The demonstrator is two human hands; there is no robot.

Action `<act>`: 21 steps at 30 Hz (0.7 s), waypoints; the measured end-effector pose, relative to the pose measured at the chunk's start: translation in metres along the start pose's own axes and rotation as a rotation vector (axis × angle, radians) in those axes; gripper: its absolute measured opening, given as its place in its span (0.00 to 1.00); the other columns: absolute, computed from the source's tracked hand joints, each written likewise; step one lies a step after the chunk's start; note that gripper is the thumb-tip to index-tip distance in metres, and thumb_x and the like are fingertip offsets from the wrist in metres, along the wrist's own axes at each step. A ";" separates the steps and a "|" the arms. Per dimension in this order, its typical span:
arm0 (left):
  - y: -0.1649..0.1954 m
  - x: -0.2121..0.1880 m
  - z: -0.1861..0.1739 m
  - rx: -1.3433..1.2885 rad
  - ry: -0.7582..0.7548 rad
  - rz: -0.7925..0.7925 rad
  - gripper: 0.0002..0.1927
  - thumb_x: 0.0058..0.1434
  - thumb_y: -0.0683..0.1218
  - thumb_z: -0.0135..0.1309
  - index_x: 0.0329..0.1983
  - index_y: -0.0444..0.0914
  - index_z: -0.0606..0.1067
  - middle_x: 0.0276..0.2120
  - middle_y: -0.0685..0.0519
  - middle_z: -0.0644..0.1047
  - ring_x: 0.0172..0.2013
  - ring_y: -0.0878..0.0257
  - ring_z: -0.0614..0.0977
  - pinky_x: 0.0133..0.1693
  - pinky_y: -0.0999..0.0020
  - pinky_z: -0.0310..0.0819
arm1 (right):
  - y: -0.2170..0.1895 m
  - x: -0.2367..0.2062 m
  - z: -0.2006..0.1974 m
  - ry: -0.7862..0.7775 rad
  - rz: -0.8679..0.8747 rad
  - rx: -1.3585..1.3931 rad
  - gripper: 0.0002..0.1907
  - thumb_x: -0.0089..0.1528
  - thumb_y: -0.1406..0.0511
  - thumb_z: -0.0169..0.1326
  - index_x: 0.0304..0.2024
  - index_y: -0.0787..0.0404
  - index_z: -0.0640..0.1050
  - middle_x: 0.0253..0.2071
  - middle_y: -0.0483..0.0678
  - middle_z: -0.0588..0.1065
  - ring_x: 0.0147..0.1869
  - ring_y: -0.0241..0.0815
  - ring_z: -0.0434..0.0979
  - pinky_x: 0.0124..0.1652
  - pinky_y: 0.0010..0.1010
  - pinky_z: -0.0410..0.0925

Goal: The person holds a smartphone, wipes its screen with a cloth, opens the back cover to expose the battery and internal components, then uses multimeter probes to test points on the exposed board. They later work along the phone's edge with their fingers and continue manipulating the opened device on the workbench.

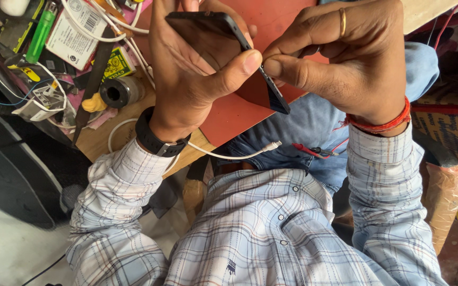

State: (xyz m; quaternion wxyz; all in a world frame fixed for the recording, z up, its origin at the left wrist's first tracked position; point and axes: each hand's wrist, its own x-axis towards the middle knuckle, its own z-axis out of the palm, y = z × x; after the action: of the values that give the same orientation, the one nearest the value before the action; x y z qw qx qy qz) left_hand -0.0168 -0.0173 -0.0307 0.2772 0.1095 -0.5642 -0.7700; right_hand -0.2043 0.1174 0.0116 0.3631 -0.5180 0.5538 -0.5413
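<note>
The person wears a pale blue-and-white checked shirt (261,228) with small dark snap buttons down the front, its long sleeves buttoned at the cuffs, and blue jeans (303,127) show at centre frame. A black watch (157,140) circles the wrist at left centre. The wrist at right carries red thread bands (382,123), and a gold ring (342,22) sits on one finger at the upper right.

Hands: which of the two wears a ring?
The right hand, pinching the edge of the phone: a gold ring sits on one finger and red thread on its wrist. The left hand has only a black watch.
</note>
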 end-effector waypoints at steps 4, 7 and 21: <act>0.002 0.001 0.001 0.005 0.006 -0.013 0.31 0.66 0.32 0.67 0.57 0.40 0.58 0.44 0.49 0.76 0.43 0.65 0.79 0.59 0.66 0.76 | 0.001 -0.002 -0.001 0.000 -0.003 -0.013 0.05 0.64 0.74 0.65 0.39 0.71 0.82 0.34 0.52 0.79 0.32 0.33 0.79 0.32 0.18 0.68; 0.004 0.001 0.002 -0.018 0.043 -0.066 0.31 0.62 0.33 0.67 0.55 0.40 0.57 0.44 0.50 0.76 0.44 0.65 0.80 0.57 0.66 0.78 | 0.002 -0.002 -0.001 -0.004 -0.011 0.002 0.05 0.65 0.74 0.66 0.41 0.71 0.82 0.33 0.52 0.79 0.33 0.33 0.79 0.33 0.18 0.69; 0.002 0.001 0.002 -0.008 0.018 -0.017 0.30 0.66 0.32 0.67 0.55 0.41 0.58 0.43 0.49 0.75 0.43 0.64 0.79 0.58 0.67 0.76 | -0.003 0.002 0.001 0.014 0.032 -0.079 0.04 0.59 0.76 0.64 0.35 0.72 0.81 0.30 0.53 0.78 0.30 0.36 0.77 0.31 0.22 0.67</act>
State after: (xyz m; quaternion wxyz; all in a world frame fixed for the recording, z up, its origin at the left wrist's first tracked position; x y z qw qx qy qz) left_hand -0.0182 -0.0171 -0.0283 0.2764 0.1201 -0.5578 -0.7734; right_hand -0.2030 0.1159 0.0146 0.3474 -0.5192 0.5855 -0.5167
